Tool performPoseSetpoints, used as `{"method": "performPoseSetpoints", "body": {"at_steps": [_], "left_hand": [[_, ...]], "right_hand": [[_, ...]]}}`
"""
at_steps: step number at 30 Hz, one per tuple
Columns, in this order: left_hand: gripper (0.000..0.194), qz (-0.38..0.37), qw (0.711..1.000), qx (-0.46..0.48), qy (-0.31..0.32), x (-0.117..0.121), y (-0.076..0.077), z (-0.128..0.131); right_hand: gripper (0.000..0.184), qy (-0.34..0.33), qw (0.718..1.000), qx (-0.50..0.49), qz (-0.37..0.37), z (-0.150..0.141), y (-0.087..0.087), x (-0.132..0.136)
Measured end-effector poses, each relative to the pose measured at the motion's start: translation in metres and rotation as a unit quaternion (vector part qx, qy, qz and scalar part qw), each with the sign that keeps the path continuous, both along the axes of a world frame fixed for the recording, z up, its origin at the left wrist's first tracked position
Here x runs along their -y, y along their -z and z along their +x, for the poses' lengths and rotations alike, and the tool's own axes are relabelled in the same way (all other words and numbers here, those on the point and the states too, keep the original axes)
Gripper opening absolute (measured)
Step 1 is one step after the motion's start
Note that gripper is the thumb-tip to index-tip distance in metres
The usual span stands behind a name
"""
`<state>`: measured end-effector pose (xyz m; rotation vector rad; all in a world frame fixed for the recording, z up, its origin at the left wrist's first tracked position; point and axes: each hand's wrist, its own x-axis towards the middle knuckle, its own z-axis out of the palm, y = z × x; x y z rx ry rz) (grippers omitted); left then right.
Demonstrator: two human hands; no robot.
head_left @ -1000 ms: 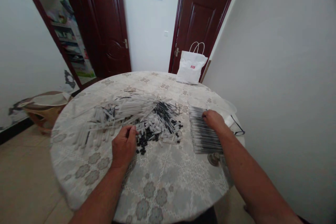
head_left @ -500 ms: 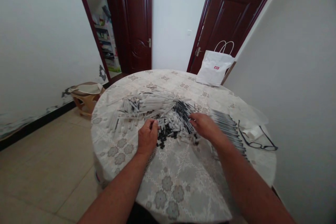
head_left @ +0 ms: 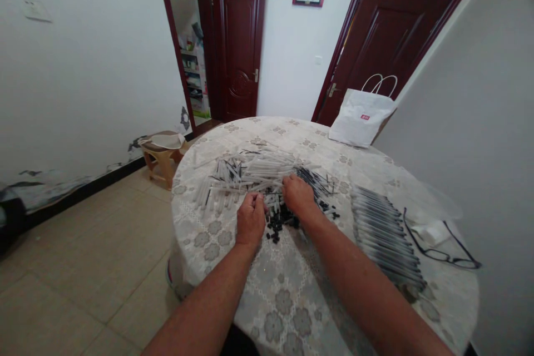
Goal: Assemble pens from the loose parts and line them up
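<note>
My left hand (head_left: 251,218) is closed in a pinch at the near edge of a heap of pen parts; what its fingertips hold is too small to make out. Close beside it, my right hand (head_left: 298,196) reaches in with fingers bent together, their grip hidden behind the hand. Around them lie whitish pen barrels (head_left: 269,167), thin dark pen refills (head_left: 311,178) and small black plugs (head_left: 275,228). To the right, finished-looking pens (head_left: 384,228) lie side by side in a row.
Folded-open black glasses (head_left: 446,257) lie at the right of the round table, whose patterned cloth (head_left: 283,303) hangs over the edge. A white paper bag (head_left: 361,117) stands at the back right. A wooden stool (head_left: 162,158) is on the floor at left.
My right hand has moved left from the dark refills to near my left hand. My left hand stays at the heap, still pinched. The view has turned left, shifting everything rightward.
</note>
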<state>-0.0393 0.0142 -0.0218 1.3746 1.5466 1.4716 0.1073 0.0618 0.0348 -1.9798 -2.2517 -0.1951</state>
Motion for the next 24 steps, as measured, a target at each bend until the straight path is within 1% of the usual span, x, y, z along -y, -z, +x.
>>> {"method": "performPoseSetpoints", "body": {"at_steps": [5, 8, 10, 12, 14, 15, 16, 18, 21, 24], "left_hand": [[0.025, 0.007, 0.999, 0.008, 0.030, 0.000, 0.002, 0.003], [0.026, -0.004, 0.997, 0.039, 0.064, 0.000, 0.000, 0.005], [0.029, -0.021, 0.992, 0.075, 0.099, 0.000, -0.002, 0.006], [0.034, -0.033, 0.984, 0.106, 0.141, 0.000, -0.003, 0.007], [0.038, -0.036, 0.975, 0.130, 0.175, 0.001, -0.004, 0.008], [0.038, -0.036, 0.972, 0.141, 0.183, 0.000, -0.004, 0.008], [0.037, -0.036, 0.970, 0.155, 0.183, 0.000, -0.003, 0.008], [0.035, -0.035, 0.971, 0.183, 0.152, -0.001, -0.001, 0.007], [0.033, -0.019, 0.975, 0.208, 0.073, -0.003, 0.004, 0.005], [0.031, -0.014, 0.978, 0.206, 0.032, -0.006, 0.007, 0.004]], "right_hand": [[0.022, 0.035, 0.999, 0.016, -0.004, 0.027, -0.007, 0.027], [0.024, 0.049, 0.999, -0.015, -0.008, 0.041, -0.010, 0.044], [0.023, 0.010, 0.997, -0.080, -0.001, 0.044, -0.007, 0.053], [0.021, -0.065, 0.987, -0.147, 0.006, 0.041, -0.001, 0.059], [0.019, -0.126, 0.975, -0.181, 0.008, 0.034, 0.006, 0.060], [0.018, -0.141, 0.972, -0.186, 0.008, 0.031, 0.009, 0.059], [0.018, -0.148, 0.971, -0.185, 0.009, 0.028, 0.012, 0.058], [0.022, -0.141, 0.975, -0.173, 0.019, 0.024, 0.014, 0.052], [0.029, -0.088, 0.989, -0.117, 0.036, 0.018, 0.012, 0.039], [0.026, -0.050, 0.998, -0.037, 0.012, 0.011, 0.007, 0.026]]}}
